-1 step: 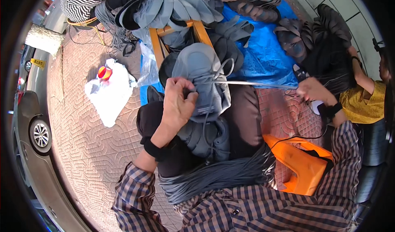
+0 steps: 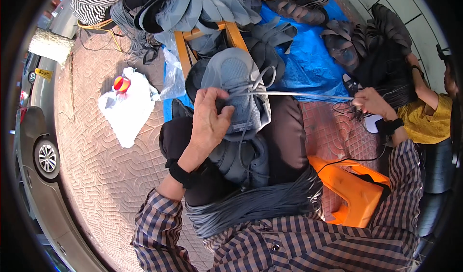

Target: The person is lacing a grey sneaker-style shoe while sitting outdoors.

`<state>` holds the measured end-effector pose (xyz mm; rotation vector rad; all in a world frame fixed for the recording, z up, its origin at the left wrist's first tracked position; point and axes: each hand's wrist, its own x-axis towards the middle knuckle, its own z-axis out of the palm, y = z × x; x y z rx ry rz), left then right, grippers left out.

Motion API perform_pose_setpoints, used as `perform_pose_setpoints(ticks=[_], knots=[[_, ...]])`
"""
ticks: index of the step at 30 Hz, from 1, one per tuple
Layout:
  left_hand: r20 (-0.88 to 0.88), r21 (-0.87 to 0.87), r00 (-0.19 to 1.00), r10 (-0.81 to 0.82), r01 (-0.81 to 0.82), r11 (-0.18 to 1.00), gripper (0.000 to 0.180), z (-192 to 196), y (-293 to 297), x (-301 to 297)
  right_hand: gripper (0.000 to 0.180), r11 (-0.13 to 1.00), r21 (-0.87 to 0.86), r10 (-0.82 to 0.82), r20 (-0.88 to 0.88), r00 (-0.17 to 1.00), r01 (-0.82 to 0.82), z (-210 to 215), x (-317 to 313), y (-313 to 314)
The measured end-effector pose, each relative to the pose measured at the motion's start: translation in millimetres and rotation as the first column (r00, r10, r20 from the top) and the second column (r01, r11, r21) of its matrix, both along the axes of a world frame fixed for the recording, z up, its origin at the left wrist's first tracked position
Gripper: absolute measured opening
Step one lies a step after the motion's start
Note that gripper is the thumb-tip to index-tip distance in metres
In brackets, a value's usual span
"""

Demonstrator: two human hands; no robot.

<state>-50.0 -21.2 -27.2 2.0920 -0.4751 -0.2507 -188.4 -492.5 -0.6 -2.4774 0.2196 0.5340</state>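
Note:
A grey shoe upper [image 2: 231,67] with a knit middle rests over my lap, its toe pointing away from me. My left hand [image 2: 211,115] is closed on the upper's left side, thumb and fingers bent. Out to the right, my right hand [image 2: 374,102] is closed on a light grey shoelace [image 2: 308,96]. The lace runs taut from the upper's eyelets, and a loop of it stands up beside them. Another length hangs down toward me. More grey uppers [image 2: 231,161] lie beneath between my legs. A bundle of dark grey laces [image 2: 260,209] lies across my lap.
Beyond the shoe stands a wooden frame [image 2: 181,55] with stacked grey uppers [image 2: 207,7]. Blue sheeting [image 2: 308,69] lies under more piles. An orange plastic stool [image 2: 361,199] is at right, near a person in a yellow top [image 2: 424,120]. A white bag [image 2: 126,115] lies at left.
My right hand has moved slightly to the right and up, with the lace still stretched from the shoe. My left hand has stayed nearly in place.

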Motion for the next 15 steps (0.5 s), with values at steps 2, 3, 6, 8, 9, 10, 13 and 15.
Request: perform_pose_setpoints(ticks=[2,3,6,8,9,10,13,15], knots=[[0.057,0.031,0.998,0.012,-0.013,0.999,0.032,2,3,-8,0.027,0.993,-0.034,-0.116,-0.069,0.991,0.114,10,-2,-2],[0.064,-0.045,0.998,-0.006,0.009,0.999,0.035,-2,6,-6,0.025,0.985,-0.014,-0.174,-0.137,0.975,0.174,11,-1,-1],[-0.004,-0.231,0.993,0.118,-0.116,0.966,0.031,-14,10,5,0.023,0.998,-0.049,0.030,-0.272,0.962,-0.045,11,22,23],[-0.137,-0.249,0.984,0.118,-0.150,0.957,0.025,-18,13,26,0.022,0.979,-0.081,0.186,0.017,0.982,-0.185,7,52,65],[-0.140,-0.234,0.981,0.133,-0.163,0.958,0.027,-19,12,34,0.021,0.983,-0.050,0.185,0.291,0.939,-0.178,-1,69,91],[-0.142,-0.231,0.980,0.139,-0.169,0.958,0.027,-15,11,38,0.020,0.992,0.086,0.062,0.299,0.952,-0.091,3,88,125],[-0.375,-0.051,0.904,0.203,-0.239,0.970,0.033,-5,10,48,0.018,0.912,0.400,-0.092,0.418,0.904,-0.092,10,118,217],[-0.547,-0.135,0.833,0.083,-0.186,0.973,0.030,-5,18,62,0.017,0.926,0.251,0.079,0.598,0.798,-0.280,2,129,248]])
